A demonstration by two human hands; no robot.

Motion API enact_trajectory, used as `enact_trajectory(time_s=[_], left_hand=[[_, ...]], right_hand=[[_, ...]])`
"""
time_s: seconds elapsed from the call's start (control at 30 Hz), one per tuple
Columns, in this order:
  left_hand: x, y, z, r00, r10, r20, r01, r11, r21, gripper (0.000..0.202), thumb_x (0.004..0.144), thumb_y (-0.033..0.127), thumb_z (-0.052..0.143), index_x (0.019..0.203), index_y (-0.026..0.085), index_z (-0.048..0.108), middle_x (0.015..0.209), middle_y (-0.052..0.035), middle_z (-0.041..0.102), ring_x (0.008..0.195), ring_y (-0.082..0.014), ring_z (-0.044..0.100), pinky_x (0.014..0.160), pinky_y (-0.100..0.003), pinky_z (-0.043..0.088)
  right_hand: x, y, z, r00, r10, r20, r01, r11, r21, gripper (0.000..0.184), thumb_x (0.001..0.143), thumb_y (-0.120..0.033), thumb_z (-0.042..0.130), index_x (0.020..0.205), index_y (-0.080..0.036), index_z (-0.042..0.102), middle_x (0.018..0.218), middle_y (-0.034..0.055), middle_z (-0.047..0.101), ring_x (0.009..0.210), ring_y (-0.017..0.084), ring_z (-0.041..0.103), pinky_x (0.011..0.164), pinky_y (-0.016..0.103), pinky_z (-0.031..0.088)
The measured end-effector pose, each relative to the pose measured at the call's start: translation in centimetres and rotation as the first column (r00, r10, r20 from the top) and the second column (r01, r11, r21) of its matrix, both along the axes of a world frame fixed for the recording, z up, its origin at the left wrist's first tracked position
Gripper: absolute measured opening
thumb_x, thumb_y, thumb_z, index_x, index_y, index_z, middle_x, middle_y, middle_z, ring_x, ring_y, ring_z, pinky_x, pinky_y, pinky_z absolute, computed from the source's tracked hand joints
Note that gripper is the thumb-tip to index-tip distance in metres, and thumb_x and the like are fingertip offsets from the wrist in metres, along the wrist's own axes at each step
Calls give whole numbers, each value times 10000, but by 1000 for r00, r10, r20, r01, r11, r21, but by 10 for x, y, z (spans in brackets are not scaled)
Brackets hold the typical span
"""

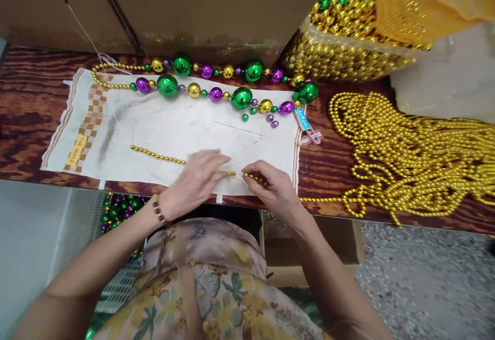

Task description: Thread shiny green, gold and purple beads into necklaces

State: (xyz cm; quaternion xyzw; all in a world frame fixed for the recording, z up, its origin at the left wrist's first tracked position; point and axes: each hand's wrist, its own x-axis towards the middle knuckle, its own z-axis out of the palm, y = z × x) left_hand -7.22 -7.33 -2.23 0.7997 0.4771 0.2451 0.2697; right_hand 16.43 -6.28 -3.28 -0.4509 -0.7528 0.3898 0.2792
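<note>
A thin strand of small gold beads [157,155] lies across a white cloth [170,123] on the wooden table [27,98]. My left hand [193,183] rests on the strand near the cloth's front edge, fingers pinched together on it. My right hand [270,188] pinches the same strand a little to the right, where it runs on toward a big heap of gold bead strands [417,159]. At the far edge of the cloth lies a necklace of large green, purple and gold beads [216,85].
A few loose small beads [266,117] and a small pink and blue tool [307,126] lie at the cloth's right end. A bag of gold and green beads [348,41] and cardboard boxes [193,5] stand behind. A crate of beads [119,208] sits below the table.
</note>
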Motion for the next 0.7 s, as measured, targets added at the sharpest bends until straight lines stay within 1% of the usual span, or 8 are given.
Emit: enact_trajectory(time_s=[0.07, 0.1, 0.17, 0.23, 0.33, 0.4, 0.53, 0.7], left_hand=[[33, 11, -6, 977, -127, 171, 159, 969, -188, 316, 1028, 325, 402, 1158, 180, 650, 1109, -94, 713, 1083, -205, 628, 999, -395, 453], [42, 16, -8, 965, -131, 229, 194, 941, -278, 320, 1025, 338, 404, 1064, 167, 672, 999, -75, 720, 969, -187, 643, 928, -357, 474], [52, 27, -10, 953, -69, 297, 195, 885, -422, 325, 999, 365, 455, 888, 150, 673, 799, -30, 673, 767, -145, 601, 754, -281, 461], [53, 33, -9, 943, 13, 332, 170, 840, -515, 306, 952, 379, 527, 819, 141, 666, 723, -6, 622, 681, -119, 535, 650, -243, 401], [50, 36, -9, 903, 82, 422, 204, 783, -587, 249, 886, 354, 594, 843, 130, 692, 747, -11, 638, 680, -106, 517, 652, -230, 389], [49, 36, -12, 879, 115, 463, 220, 763, -608, 234, 861, 344, 617, 857, 127, 707, 784, -26, 661, 706, -108, 531, 678, -232, 408], [49, 34, -18, 880, 147, 452, 182, 775, -605, 247, 854, 370, 631, 853, 138, 715, 759, -23, 639, 690, -109, 502, 652, -230, 391], [52, 32, -18, 876, 174, 450, 147, 792, -592, 248, 849, 370, 631, 845, 139, 721, 713, -7, 600, 660, -105, 455, 627, -234, 352]], right_hand=[[5, 1, 3, 1000, -9, -16, 9, 1000, 7, 99, 925, -171, 578, 976, -222, 645, 848, 15, 675, 699, 147, 613, 646, 254, 467], [8, 2, 3, 1000, -22, -15, 22, 1000, 14, 90, 930, -180, 584, 981, -222, 645, 858, 17, 677, 711, 149, 618, 655, 254, 471], [16, 3, 3, 999, -48, -2, 48, 999, 15, 72, 939, -203, 593, 984, -222, 646, 875, 25, 678, 743, 158, 629, 677, 259, 479], [23, 5, 0, 999, -51, -2, 51, 999, -10, 87, 939, -220, 603, 1012, -219, 650, 905, 36, 676, 786, 171, 640, 705, 269, 487], [31, 8, -7, 1000, -4, -7, 3, 997, -77, 163, 922, -226, 621, 1077, -212, 672, 958, 52, 684, 869, 198, 652, 762, 296, 490], [32, 9, -10, 1000, 24, -9, -25, 991, -130, 161, 916, -227, 623, 1058, -210, 697, 948, 50, 696, 883, 207, 652, 780, 310, 483], [29, 10, -10, 990, -21, -138, -8, 979, -205, 134, 921, -273, 638, 1003, -213, 726, 912, 37, 711, 854, 196, 655, 772, 304, 481], [20, 7, -6, 953, -171, -250, 124, 973, -193, 130, 916, -283, 643, 894, -223, 757, 827, 31, 692, 788, 180, 643, 719, 297, 471]])
